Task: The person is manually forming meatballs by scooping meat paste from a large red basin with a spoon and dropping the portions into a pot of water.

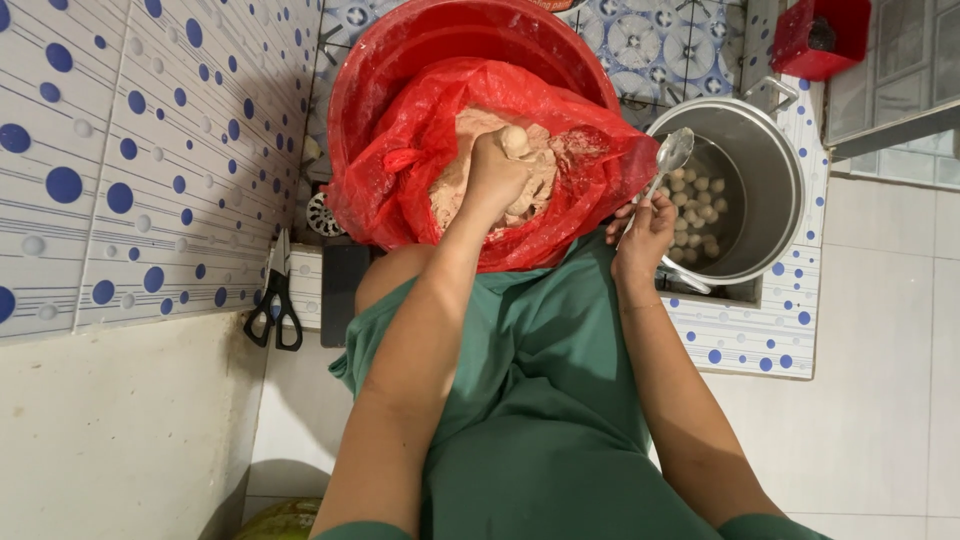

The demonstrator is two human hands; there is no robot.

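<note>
Left hand point(497, 170): fingers closed, squeezing soft, sticky pinkish-beige paste point(470, 180); a ball bulges above them
Right hand point(645, 235): fingers pinching slim shiny metal spoon point(668, 160) by its handle

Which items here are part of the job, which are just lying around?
In use:
left hand squeezing a ball out of the paste
red bag in the red tub
right hand holding a spoon
pot with balls in water

Lying about:
scissors
red box
</note>
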